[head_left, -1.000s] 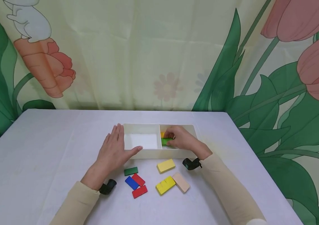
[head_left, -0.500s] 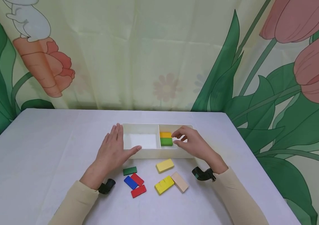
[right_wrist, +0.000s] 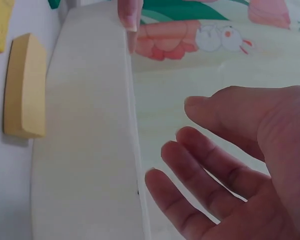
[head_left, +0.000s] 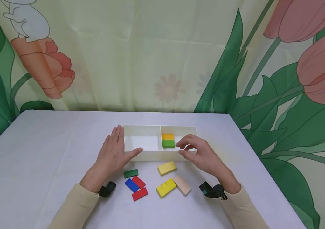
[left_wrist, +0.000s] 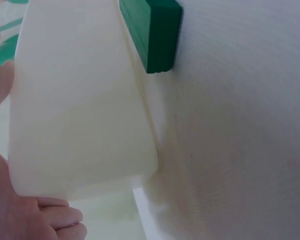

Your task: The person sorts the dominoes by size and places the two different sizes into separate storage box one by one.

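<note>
Fingers of right hand (head_left: 201, 152) loosely bent, gripping nothing, near green rectangular block (head_left: 168, 144) inside white plastic box (head_left: 154, 156) toward surface's (head_left: 51, 152) far edge. Left hand (head_left: 111, 154), straight-fingered, touching box. Farther from that edge, pale-yellow wooden-looking block (head_left: 167, 168): probably light, stiff; pinch by long sides.

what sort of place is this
Probably an indoor play or filming corner, though the wider room is out of view: a table covered in white stands before a cartoon-printed backdrop, with coloured blocks lying on it.
</note>
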